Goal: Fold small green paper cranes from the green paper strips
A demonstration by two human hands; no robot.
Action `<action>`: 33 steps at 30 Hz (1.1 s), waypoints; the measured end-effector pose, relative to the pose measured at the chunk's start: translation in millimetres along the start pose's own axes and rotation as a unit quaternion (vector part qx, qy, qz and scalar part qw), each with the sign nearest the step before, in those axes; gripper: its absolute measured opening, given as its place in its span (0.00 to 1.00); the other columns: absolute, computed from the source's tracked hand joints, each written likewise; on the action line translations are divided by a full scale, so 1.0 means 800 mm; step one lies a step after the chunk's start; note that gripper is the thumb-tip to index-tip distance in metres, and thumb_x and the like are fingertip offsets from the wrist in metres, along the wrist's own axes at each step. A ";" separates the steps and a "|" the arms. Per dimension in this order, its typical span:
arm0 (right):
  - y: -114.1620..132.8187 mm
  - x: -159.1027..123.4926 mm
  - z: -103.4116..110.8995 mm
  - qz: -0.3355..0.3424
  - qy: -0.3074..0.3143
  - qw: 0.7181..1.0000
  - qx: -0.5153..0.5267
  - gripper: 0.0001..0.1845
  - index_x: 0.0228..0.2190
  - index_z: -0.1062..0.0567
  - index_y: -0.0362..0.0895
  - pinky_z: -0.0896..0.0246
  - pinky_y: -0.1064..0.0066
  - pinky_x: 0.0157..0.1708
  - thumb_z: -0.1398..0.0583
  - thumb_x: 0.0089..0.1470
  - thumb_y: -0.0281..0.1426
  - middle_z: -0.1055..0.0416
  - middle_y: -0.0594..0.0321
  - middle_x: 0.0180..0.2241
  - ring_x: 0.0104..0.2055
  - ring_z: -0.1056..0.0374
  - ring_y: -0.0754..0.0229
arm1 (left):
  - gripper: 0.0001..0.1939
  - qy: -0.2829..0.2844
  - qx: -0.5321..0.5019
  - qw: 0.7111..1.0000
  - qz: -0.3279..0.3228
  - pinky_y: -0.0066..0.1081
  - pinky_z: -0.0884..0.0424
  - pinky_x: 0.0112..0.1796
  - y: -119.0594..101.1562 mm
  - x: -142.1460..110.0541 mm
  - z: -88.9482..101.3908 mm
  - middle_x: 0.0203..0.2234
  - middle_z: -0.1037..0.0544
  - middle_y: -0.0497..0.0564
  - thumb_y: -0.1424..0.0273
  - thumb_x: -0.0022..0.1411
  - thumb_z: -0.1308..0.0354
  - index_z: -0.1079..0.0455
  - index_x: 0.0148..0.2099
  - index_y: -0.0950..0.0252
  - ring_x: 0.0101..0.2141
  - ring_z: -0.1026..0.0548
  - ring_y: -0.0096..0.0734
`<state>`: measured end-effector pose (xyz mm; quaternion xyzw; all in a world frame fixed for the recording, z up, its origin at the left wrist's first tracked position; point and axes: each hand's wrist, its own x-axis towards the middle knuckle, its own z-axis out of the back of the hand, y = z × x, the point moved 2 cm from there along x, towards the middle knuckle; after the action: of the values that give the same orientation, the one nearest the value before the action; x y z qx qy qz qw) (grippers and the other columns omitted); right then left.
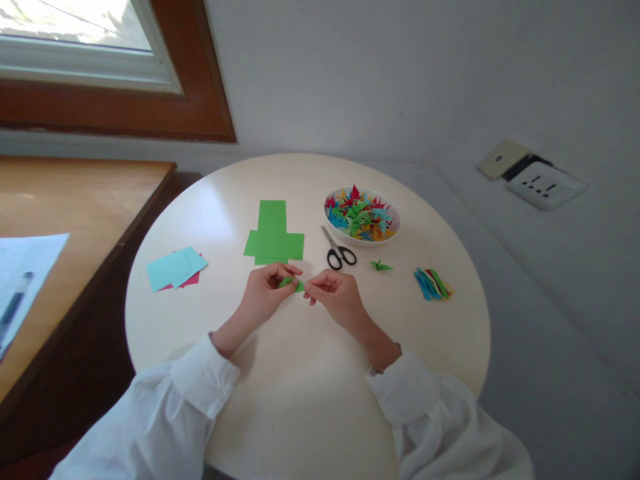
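Note:
Between my two hands, over the middle of the round table, is a small folded piece of green paper [299, 287]. My left hand [270, 287] pinches it from the left, its fingers hiding part of the paper. The fingertips of my right hand [336, 291] are closed at the paper's right end. Just beyond my left hand lie green paper sheets [273, 233], overlapping in a cross shape. Scissors [337, 250] with black handles rest beyond my right hand, blades pointing away. A finished green paper crane [381, 266] lies to the right of them.
A white bowl [367, 243] full of colourful paper cranes stands at the back right. Folded paper strips [433, 285] lie at the right, light blue and red sheets [175, 269] at the left. A wooden desk [90, 193] with paper and a pen adjoins the round table [300, 400].

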<state>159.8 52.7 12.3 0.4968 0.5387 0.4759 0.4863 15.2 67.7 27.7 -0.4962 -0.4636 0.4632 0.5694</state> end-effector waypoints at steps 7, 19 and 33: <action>0.000 0.003 0.002 0.020 -0.005 0.999 0.026 0.10 0.19 0.31 0.42 0.37 0.74 0.19 0.36 0.40 0.34 0.30 0.67 0.17 0.18 0.35 0.67 | 0.07 -0.013 0.000 1.000 0.010 0.32 0.32 0.32 0.001 0.002 0.001 0.30 0.22 0.55 0.71 0.42 0.40 0.34 0.20 0.66 0.32 0.26 0.34; -0.005 0.001 -0.003 0.048 0.007 0.999 0.020 0.08 0.25 0.31 0.44 0.37 0.74 0.21 0.37 0.41 0.32 0.31 0.68 0.20 0.22 0.33 0.66 | 0.06 -0.014 -0.014 1.000 0.003 0.32 0.32 0.33 0.001 0.002 0.000 0.30 0.23 0.55 0.71 0.42 0.40 0.34 0.20 0.67 0.32 0.26 0.34; -0.005 0.002 -0.004 0.051 0.017 0.998 0.017 0.09 0.28 0.31 0.44 0.39 0.74 0.23 0.37 0.42 0.32 0.31 0.69 0.21 0.22 0.33 0.66 | 0.05 -0.015 -0.024 0.999 -0.031 0.32 0.31 0.33 0.008 0.001 -0.001 0.29 0.23 0.53 0.74 0.43 0.40 0.35 0.22 0.66 0.32 0.26 0.32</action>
<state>156.2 54.2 8.5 0.5237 0.5287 0.4991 0.4440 15.8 68.8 21.6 -0.4883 -0.4981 0.4414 0.5645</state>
